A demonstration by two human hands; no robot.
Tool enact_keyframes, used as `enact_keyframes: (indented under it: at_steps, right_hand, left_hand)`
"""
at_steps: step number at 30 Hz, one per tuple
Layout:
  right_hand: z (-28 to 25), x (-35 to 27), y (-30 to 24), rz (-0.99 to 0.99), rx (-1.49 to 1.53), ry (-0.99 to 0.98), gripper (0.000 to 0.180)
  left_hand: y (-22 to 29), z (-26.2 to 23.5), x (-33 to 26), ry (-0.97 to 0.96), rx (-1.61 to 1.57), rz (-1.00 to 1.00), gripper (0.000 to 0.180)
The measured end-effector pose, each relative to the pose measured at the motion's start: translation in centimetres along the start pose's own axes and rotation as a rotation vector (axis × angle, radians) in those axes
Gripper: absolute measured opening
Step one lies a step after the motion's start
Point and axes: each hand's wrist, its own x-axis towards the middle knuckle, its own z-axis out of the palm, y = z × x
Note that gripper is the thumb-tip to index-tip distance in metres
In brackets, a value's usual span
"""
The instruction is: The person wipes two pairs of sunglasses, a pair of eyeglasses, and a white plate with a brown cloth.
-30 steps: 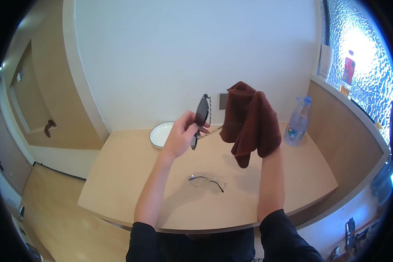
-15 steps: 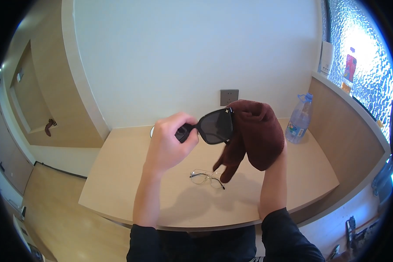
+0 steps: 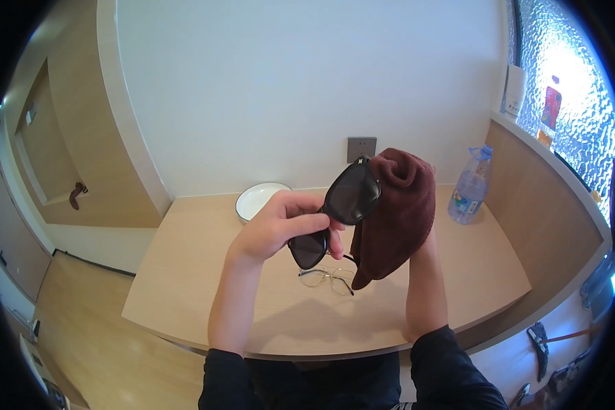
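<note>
In the air above the desk, my left hand is closed on a pair of black sunglasses, pinching them near the bridge. The sunglasses slant, with one dark lens up by the cloth and the other lower, below my fingers. A dark brown cloth is bunched over my right hand, hiding its fingers; only the wrist and forearm show. The cloth touches the upper lens's outer side. Beneath them, thin-framed clear eyeglasses lie on the desk, partly covered by the cloth's hanging corner.
A white round dish stands at the back left of the light wood desk. At the back right is a clear plastic bottle with a blue cap, beside a wooden side panel. The wall behind carries a grey socket.
The sunglasses have turned from nearly level to a steep slant, the left lens dropping. My left hand has shifted its hold toward the bridge, and more of the white dish shows.
</note>
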Motion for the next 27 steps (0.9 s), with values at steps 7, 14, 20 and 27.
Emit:
enact_keyframes:
  at_steps: [7,14,20,27]
  right_hand:
    - [3.8,0.2,2.2,0.002,0.839,0.160,0.034]
    - [3.8,0.0,4.3,-0.153,0.188,0.203,0.025]
    - [4.3,0.7,2.0,0.351,0.868,0.182,0.009]
    - [1.8,0.6,3.0,0.370,0.803,-0.054,0.014]
  left_hand:
    - [-0.7,0.5,0.4,0.159,-0.072,-0.041,0.012]
    - [-2.1,1.1,1.5,0.004,-0.198,-0.020,0.012]
    - [-2.0,0.4,1.2,0.072,-0.170,0.028,0.015]
    - [-1.1,0.3,0.6,0.117,-0.051,0.063,0.018]
